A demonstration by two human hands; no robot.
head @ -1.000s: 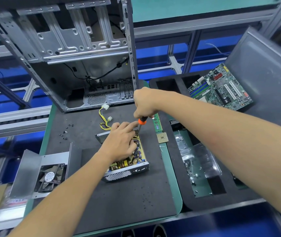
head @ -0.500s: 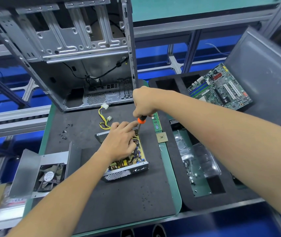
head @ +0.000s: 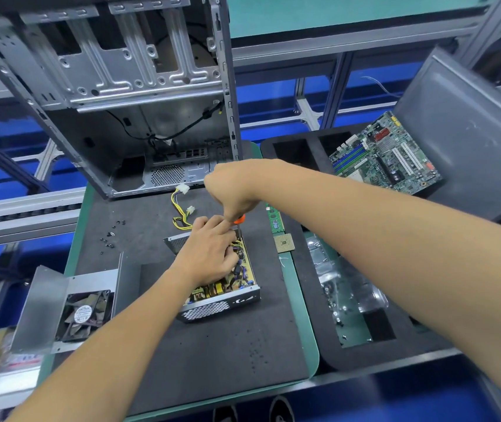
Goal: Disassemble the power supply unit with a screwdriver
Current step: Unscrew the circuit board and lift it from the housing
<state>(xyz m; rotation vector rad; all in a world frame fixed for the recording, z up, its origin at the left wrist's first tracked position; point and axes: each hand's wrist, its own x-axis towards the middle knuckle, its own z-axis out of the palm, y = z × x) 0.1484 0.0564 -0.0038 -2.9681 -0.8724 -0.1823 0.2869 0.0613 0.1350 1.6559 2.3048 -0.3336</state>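
Observation:
The opened power supply unit (head: 228, 300) lies on the dark foam mat (head: 212, 354), its circuit board exposed and its perforated metal wall facing me. My left hand (head: 209, 251) rests on the board with fingers spread over the components, hiding much of them. My right hand (head: 231, 190) grips the orange-collared screwdriver (head: 239, 222) from above, shaft pointing down into the unit's far right corner. The tip is hidden by my left fingers. Yellow cables with white plugs (head: 182, 205) trail from the unit's far side.
An empty computer case (head: 127, 86) stands behind the mat. The removed cover with its fan (head: 82, 315) lies at left, loose screws (head: 110, 237) near it. A RAM stick (head: 276, 222), a CPU (head: 284, 242), a foam tray (head: 319, 339) and a motherboard (head: 386, 156) are at right.
Nearly nothing has moved. My left index finger has drawn in a little from the screwdriver shaft; both hands stay at the unit's far right corner.

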